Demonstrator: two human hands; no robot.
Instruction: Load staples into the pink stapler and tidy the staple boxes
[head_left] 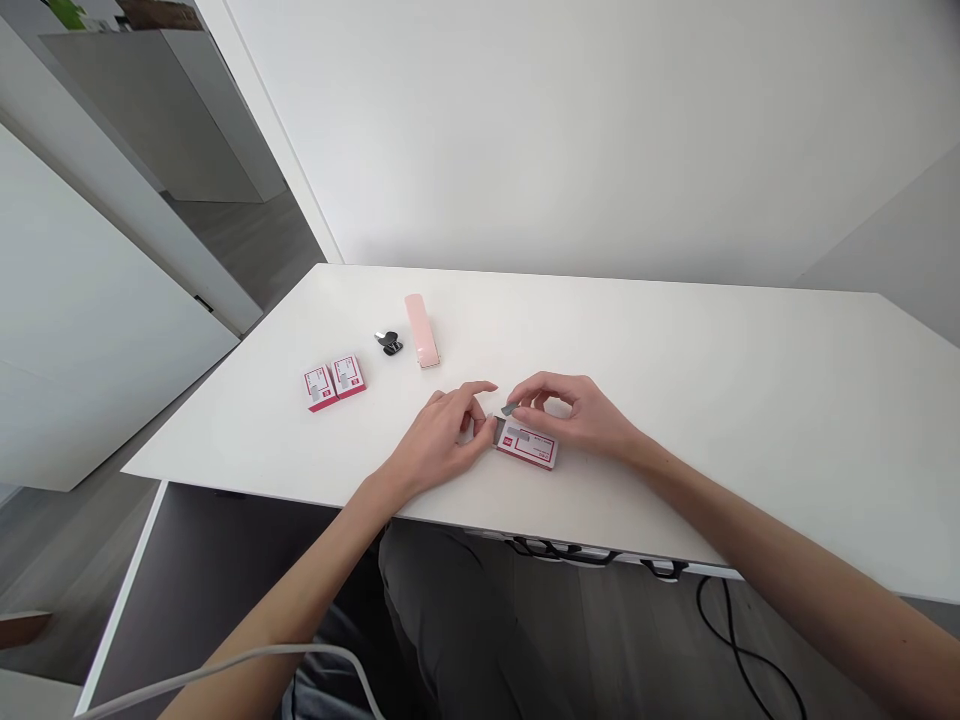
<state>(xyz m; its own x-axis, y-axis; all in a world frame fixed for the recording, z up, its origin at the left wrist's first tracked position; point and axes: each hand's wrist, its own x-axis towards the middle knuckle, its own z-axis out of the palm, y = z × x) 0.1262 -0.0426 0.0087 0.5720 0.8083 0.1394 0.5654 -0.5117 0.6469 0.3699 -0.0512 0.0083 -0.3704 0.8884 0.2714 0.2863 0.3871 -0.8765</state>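
A white and red staple box [529,449] lies on the white desk, its grey inside showing at the left end. My left hand [450,432] is at that end, thumb and curled fingers closed on it with the index finger stretched out above. My right hand [566,408] is just over the box, thumb and fingers pinching a small grey strip of staples [509,409]. The palm side of both hands is hidden.
Two more white and red boxes [349,374] sit side by side at the left. Near them are a black staple remover [390,343] and a pink stapler [422,330]. A wall stands behind the desk [712,400]; a white cable [247,655] crosses my left forearm.
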